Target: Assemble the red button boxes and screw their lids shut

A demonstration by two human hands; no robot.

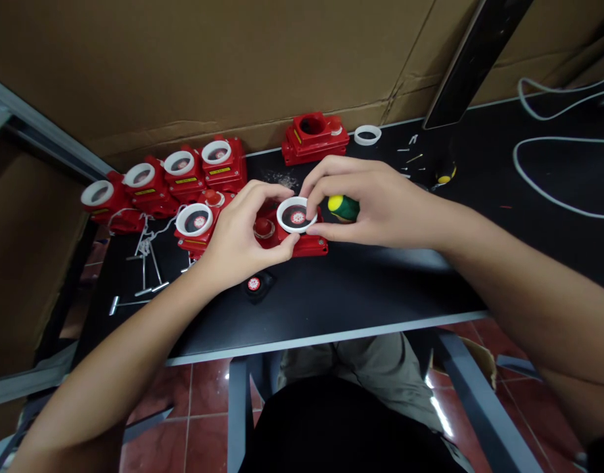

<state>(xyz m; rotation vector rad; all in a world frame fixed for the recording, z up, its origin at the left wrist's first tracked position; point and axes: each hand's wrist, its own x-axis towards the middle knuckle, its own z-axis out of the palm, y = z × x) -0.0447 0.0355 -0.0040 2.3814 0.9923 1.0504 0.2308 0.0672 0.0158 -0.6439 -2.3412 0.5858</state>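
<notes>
A white ring (280, 222) sits over the round opening of a red housing (309, 248), with a black disc and a red-and-white emblem (298, 217) inside it. My left hand (242, 233) curves around the ring's left side, thumb and fingertips at its edge. From the right, my right hand (368, 200) pinches the ring's right rim between fingers and thumb. In the gap of my right hand shows a yellow-and-green handle (345, 208); whether the palm holds it is hidden. A black piece with a similar emblem (254, 284) lies on the table in front.
Several red housings with white rings (182, 164) line the back left. Another red housing (314, 138) stands behind, beside a loose white ring (367, 135). T-handled metal tools (151, 266) lie at left. Small metal parts (414, 139) and a white cable (533, 180) are at right.
</notes>
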